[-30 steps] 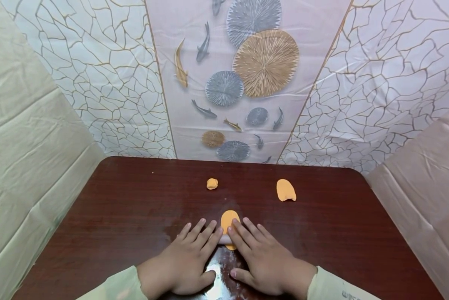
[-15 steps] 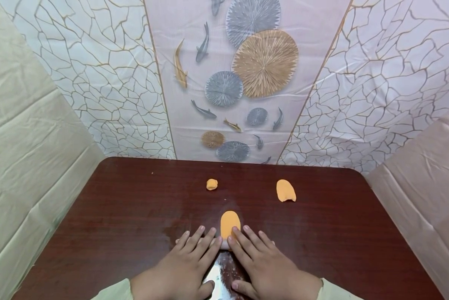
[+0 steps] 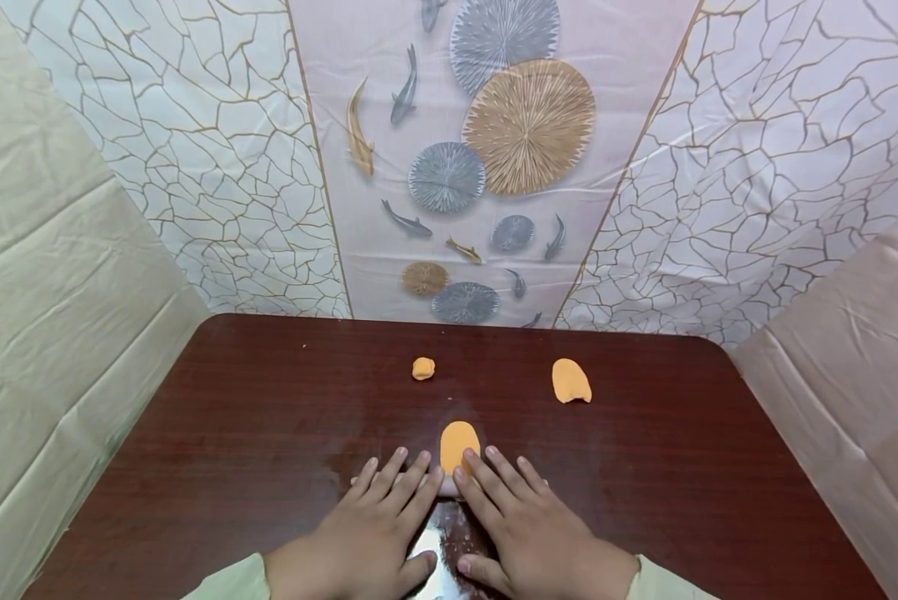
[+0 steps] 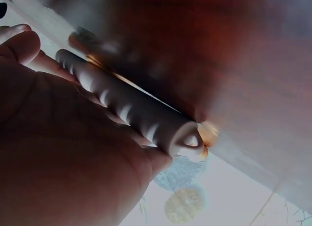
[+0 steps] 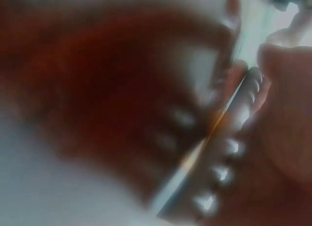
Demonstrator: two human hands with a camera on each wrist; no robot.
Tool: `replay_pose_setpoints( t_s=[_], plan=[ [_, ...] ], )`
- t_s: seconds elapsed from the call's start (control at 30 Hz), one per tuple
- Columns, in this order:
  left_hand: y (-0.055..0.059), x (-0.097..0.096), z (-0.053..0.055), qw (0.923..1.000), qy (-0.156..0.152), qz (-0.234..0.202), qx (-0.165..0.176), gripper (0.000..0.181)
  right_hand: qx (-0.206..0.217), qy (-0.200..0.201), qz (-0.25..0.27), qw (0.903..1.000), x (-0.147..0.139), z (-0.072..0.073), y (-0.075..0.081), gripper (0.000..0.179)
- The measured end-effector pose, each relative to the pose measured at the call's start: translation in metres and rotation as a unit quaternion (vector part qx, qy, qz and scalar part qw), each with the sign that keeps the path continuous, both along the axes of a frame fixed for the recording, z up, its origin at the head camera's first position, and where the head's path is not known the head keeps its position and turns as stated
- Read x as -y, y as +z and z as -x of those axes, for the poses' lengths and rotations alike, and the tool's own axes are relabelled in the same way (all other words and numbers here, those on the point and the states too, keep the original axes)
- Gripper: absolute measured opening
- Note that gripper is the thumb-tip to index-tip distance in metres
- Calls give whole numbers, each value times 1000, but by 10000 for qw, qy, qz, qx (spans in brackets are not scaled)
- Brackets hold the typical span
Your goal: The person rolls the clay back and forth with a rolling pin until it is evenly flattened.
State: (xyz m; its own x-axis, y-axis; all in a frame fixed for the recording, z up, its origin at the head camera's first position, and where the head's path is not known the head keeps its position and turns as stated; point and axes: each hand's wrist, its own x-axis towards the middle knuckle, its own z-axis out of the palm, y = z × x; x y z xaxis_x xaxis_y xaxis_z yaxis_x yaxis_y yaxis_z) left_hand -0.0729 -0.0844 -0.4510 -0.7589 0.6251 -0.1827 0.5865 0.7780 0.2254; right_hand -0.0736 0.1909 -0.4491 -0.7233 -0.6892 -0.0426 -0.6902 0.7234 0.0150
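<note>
A pale rolling pin [image 3: 450,487] lies crosswise under the fingers of both hands. My left hand [image 3: 374,525] rests on its left part, fingers straight and spread. On its right part rests my right hand [image 3: 527,525], flat in the same way, index finger beside an oval sheet of orange clay [image 3: 460,446]. The pin lies over the near end of this sheet and hides it. In the left wrist view, the rolling pin [image 4: 131,104] shows a hollow end and runs along beneath the fingers. The right wrist view is blurred, with the rolling pin [image 5: 226,138] under the palm side.
A small orange clay lump [image 3: 423,369] sits farther back on the dark red-brown table [image 3: 269,400]. Another flat clay piece [image 3: 571,382], notched at its near end, lies at the back right. Behind the table's far edge hangs a patterned cloth [image 3: 449,250].
Both hands and the rolling pin have moved toward me along the clay sheet, then slightly away again. The pin now covers the sheet's near end, which showed earlier.
</note>
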Motion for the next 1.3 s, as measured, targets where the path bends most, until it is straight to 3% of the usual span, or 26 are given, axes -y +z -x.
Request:
replay_pose_setpoints(
  t_s=[0.2,0.43,0.63,1.0,1.3],
  plan=[
    [0,-5,12,9997,187,147,-60,90,763,-311,71,9966,5,12,6,101],
    [2,-7,27,9993,320,-1,177,104,843,-408,92,9956,7,25,8,113],
    [3,-11,39,9991,361,90,180,110,927,-470,148,9945,7,38,4,115],
    [6,-13,59,9986,493,48,176,107,1036,-647,138,9924,11,60,4,88],
    [-2,-16,73,9970,752,-143,58,100,939,-908,208,9912,14,73,3,78]
  ],
)
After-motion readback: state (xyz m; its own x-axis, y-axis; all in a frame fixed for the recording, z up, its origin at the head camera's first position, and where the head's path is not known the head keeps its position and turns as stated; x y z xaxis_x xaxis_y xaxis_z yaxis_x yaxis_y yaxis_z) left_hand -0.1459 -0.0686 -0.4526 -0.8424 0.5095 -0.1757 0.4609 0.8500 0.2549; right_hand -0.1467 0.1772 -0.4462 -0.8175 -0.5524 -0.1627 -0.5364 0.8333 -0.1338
